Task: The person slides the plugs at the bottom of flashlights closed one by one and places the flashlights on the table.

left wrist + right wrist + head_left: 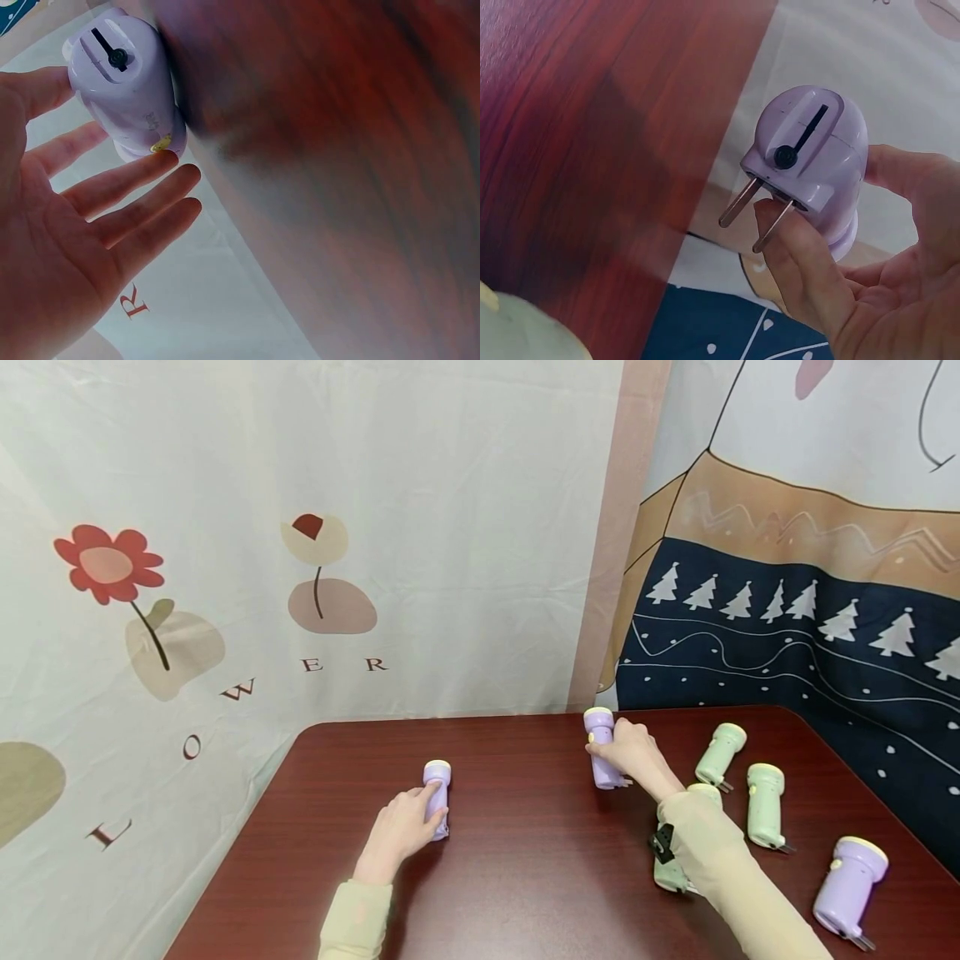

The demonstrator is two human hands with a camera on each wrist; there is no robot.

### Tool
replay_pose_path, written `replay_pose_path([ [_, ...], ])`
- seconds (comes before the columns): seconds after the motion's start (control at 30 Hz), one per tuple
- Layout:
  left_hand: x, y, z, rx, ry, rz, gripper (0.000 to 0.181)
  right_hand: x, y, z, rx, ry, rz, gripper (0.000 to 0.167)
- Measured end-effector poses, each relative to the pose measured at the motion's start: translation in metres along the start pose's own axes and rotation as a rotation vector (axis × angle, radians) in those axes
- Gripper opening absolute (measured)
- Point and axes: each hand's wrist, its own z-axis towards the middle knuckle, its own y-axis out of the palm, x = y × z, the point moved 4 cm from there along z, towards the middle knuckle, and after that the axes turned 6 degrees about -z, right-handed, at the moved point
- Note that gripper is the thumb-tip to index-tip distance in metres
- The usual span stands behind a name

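Observation:
In the head view, my left hand [401,827] rests its fingers on a small purple flashlight [437,772] that lies on the brown table. Its thumb and fingers look mostly straight in the left wrist view, where this flashlight [127,90] shows a black-slotted end and no raised prongs. Farther right, my right hand [637,756] grips a second purple flashlight [602,760] between thumb and fingers. From the right wrist, that flashlight [810,142] points two metal plug prongs [741,202] toward the camera. Whether it touches the table is unclear.
Two green flashlights, one behind [722,753] and one nearer [766,806], are right of my right hand. A third green flashlight [670,875] is partly hidden under my right sleeve. Another purple flashlight [851,885] lies near the table's right edge. Printed curtains hang behind.

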Motion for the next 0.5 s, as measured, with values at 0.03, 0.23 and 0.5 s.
replay_pose_path([
  [0.03, 0.000, 0.000, 0.000, -0.001, -0.001, 0.001, 0.042, -0.001, 0.000, -0.001, -0.001, -0.004, 0.003, 0.056],
  [0.23, 0.002, 0.001, 0.000, 0.012, 0.001, 0.010, 0.042, -0.006, 0.005, -0.007, -0.009, -0.007, 0.033, 0.059],
  [0.5, 0.019, -0.003, 0.003, 0.087, 0.054, 0.023, 0.042, -0.015, 0.007, -0.013, 0.001, -0.017, 0.079, 0.059],
])
